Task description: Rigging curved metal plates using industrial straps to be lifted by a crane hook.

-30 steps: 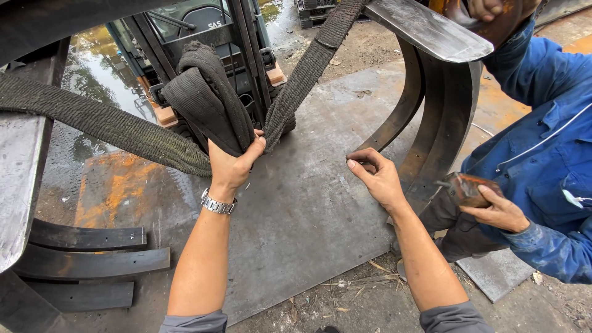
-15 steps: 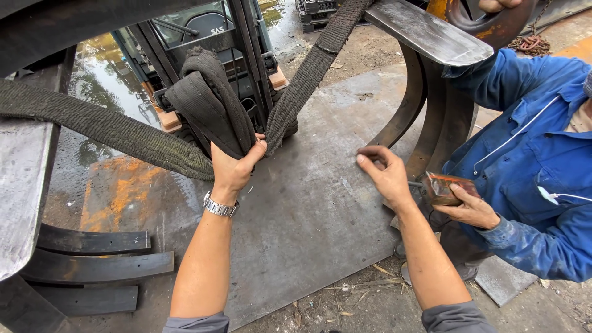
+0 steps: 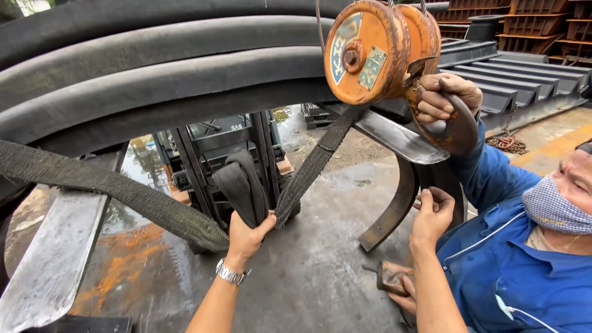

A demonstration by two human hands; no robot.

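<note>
**Both hands up among the slings under the orange hoist block**

Leftmost, I see one broad grey webbing sling [image 3: 123, 194] running on a slant, its long axis falling from the upper left edge down to the middle. My left hand [image 3: 246, 234] is closed on the bunch where that sling meets the folded dark loops [image 3: 243, 185], which stand nearly upright behind my fingers. A second sling strap [image 3: 314, 163] climbs from the same bunch up and right towards the hoist. Overhead, four curved steel bars [image 3: 154, 68] lie stacked, sweeping lengthways across the view.

Further right hangs one orange hoist block [image 3: 373, 52], round, bearing a blue-and-yellow patch on its left face and a small pale green rectangular plate near its middle. My right hand [image 3: 431, 213] is raised by a curved rusty plate [image 3: 394, 206]; its fingers are curled, but I cannot tell whether they grip anything. A co-worker's hand [image 3: 447, 98], blue-sleeved, clasps the dark hook [image 3: 459, 132] below the block.
</note>
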